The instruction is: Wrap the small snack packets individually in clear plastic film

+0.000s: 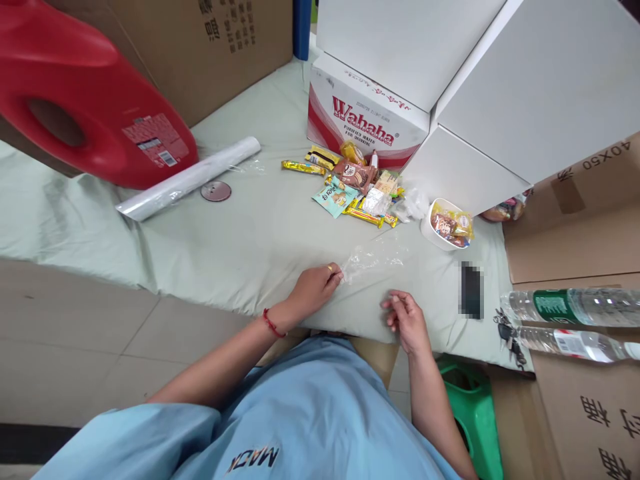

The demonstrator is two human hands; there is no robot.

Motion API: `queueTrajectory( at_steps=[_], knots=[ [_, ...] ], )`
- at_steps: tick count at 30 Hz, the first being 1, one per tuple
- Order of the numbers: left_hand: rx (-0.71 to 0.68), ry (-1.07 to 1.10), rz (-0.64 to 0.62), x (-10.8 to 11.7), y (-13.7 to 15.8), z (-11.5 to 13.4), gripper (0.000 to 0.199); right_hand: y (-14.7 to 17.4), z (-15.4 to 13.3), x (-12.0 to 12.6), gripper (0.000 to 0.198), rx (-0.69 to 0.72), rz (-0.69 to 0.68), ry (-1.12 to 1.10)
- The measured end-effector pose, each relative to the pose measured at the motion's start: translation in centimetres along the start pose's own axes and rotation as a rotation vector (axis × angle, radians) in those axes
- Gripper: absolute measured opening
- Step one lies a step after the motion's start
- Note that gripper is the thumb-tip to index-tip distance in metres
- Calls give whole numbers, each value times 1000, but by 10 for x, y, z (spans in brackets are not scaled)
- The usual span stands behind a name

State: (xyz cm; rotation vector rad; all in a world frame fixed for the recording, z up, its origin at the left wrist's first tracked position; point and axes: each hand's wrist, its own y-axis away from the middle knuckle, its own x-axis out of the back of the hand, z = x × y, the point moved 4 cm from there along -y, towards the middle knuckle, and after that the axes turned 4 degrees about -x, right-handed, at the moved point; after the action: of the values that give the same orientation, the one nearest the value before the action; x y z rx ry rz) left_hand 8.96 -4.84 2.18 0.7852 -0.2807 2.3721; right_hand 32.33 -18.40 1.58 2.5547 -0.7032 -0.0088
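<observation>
My left hand (319, 288) is closed in a pinch on the edge of a clear plastic bag (373, 260), which stretches out to the right over the pale green cloth. To the right, my right hand (406, 319) hovers near the table's front edge, fingers curled but apart, with nothing visible in them. Beyond the bag lies a pile of wrapped snacks (355, 183) in yellow, brown and light blue packets. A white tub (440, 233) with several more packets stands right of the pile, a crumpled clear bag (414, 203) between them.
A plastic roll (193, 177) lies at the left beside a round dark disc (216, 191) and a red jug (100, 100). Behind the snacks stands a Wahaha carton (365, 110). A blurred-out dark phone-like object (471, 290), keys (510, 337) and water bottles (585, 307) are at the right.
</observation>
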Motion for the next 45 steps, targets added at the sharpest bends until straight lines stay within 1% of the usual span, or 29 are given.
queueTrajectory(
  at_steps=[2, 7, 8, 10, 12, 14, 18, 21, 23, 24, 25, 27, 28, 29, 30, 31, 32, 33, 34, 35, 37, 39, 41, 43, 45],
  knots=[
    [21, 67, 9, -2, 3, 3, 28, 1, -3, -15, 63, 24, -52, 19],
    [3, 201, 27, -5, 8, 13, 29, -3, -21, -55, 77, 211, -207, 46],
    [12, 237, 28, -5, 9, 13, 30, -4, -23, -61, 75, 230, -224, 46],
    [44, 329, 41, -4, 10, 12, 32, -7, -26, -70, 60, 238, -214, 19],
    [84, 443, 73, -2, 11, 7, 34, -9, -26, -73, 42, 229, -167, -24],
    [137, 570, 130, 2, 12, 1, 37, -9, -25, -71, 36, 222, -115, -57],
    [289, 826, 276, 12, 20, -15, 38, -6, -21, -60, 37, 198, -60, -84],
    [369, 914, 334, 20, 28, -25, 39, -4, -17, -50, 39, 172, -52, -80],
    [410, 886, 357, 26, 34, -31, 39, -3, -14, -44, 41, 158, -45, -69],
    [429, 839, 375, 30, 38, -35, 37, -2, -13, -41, 42, 151, -41, -61],
    [441, 766, 408, 34, 42, -38, 34, -2, -11, -39, 44, 146, -37, -51],
    [435, 551, 509, 46, 49, -39, 24, -1, -8, -36, 44, 142, -33, -25],
    [406, 419, 571, 53, 53, -36, 22, 0, -7, -35, 44, 146, -30, -10],
    [355, 283, 631, 61, 55, -29, 26, 1, -6, -34, 43, 153, -27, 5],
    [284, 153, 677, 68, 55, -20, 30, 2, -6, -35, 42, 161, -28, 21],
    [194, 37, 694, 73, 52, -7, 32, 3, -5, -35, 41, 171, -31, 37],
    [99, -62, 678, 77, 47, 6, 29, 3, -5, -36, 40, 182, -36, 53],
    [10, -147, 627, 78, 39, 19, 25, 4, -5, -36, 39, 191, -44, 69],
    [-60, -219, 540, 77, 28, 31, 21, 4, -6, -37, 38, 198, -52, 82],
    [-92, -287, 431, 74, 15, 39, 19, 5, -6, -37, 38, 202, -58, 93],
    [-78, -425, 215, 62, -14, 45, 20, 6, -6, -36, 38, 202, -65, 105],
    [-63, -523, 49, 48, -39, 39, 21, 8, -5, -31, 39, 197, -50, 102],
    [-120, -537, -73, 31, -53, 28, 25, 14, 0, -21, 42, 184, -1, 89],
    [-158, -512, -102, 19, -55, 13, 38, 23, 9, -8, 46, 149, 61, 74],
    [-152, -488, -65, 13, -46, -2, 47, 33, 22, 9, 51, 86, 86, 69]
  ],
)
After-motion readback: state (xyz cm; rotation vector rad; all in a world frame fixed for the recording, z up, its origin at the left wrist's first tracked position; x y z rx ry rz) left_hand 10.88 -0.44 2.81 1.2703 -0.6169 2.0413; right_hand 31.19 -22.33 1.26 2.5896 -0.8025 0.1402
